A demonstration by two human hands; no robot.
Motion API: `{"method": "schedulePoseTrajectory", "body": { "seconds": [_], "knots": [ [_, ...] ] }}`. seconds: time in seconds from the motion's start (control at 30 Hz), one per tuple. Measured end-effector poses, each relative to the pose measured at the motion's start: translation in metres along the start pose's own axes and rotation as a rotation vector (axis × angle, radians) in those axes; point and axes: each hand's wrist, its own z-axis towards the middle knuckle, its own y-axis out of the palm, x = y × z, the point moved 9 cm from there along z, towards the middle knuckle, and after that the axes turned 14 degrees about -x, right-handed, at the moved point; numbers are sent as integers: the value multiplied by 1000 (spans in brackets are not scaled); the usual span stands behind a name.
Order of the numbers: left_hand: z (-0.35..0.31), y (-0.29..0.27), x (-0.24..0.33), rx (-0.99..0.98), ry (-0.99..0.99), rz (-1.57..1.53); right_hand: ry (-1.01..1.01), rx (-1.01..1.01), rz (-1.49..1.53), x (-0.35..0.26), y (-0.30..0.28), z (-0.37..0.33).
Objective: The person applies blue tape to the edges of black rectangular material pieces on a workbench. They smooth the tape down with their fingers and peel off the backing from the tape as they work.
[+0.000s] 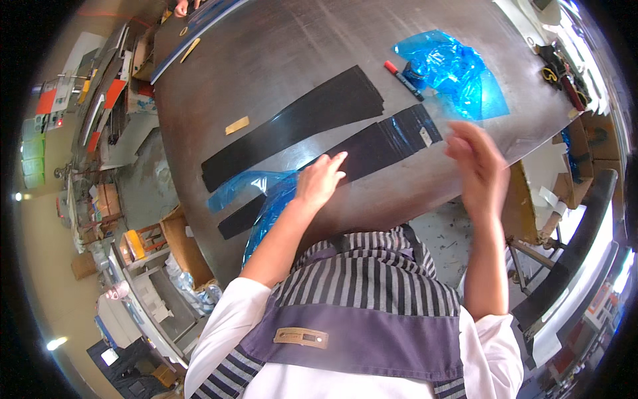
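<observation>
My left hand [321, 181] rests on a stack of long black strips [369, 151], fingers stretched toward the right. Blue plastic film [256, 183] lies over the lower left part of that stack, beside the left wrist, and hangs past the table's near edge. A small pale label [426, 137] sits at the stack's right end. Raised near that end, my right hand [477, 166] is smeared by motion, and whether its fingers hold anything is unclear. Farther away, a second stack of black strips [299, 123] lies roughly alongside the first.
On the dark metal table [279, 46] lie a red-capped marker [403, 80], crumpled blue film [462, 73], a tan piece [236, 125] and a thin yellowish stick [190, 50]. Another person's hand [183, 6] shows at the far left. Cardboard boxes [183, 246] stand below the table's left side.
</observation>
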Motion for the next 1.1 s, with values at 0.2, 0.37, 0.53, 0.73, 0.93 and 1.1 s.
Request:
{"method": "schedulePoseTrajectory", "body": {
  "seconds": [0.2, 0.37, 0.53, 0.73, 0.93, 1.1],
  "knots": [
    [-27, -85, 8, 456, 81, -71, 389, -146, -263, 188, 69, 15],
    [-4, -91, 41, 413, 154, -31, 531, -58, -557, 189, 73, 30],
    [56, -16, 59, 110, 210, -37, 571, -76, -665, 189, 74, 35],
    [82, 32, 38, 31, 181, -117, 627, -87, -700, 180, 70, 39],
    [82, 30, 36, 51, 186, -158, 684, -43, -635, 191, 70, 36],
    [81, 28, 36, 53, 195, -196, 634, -96, -616, 194, 68, 38]
  ]
}}
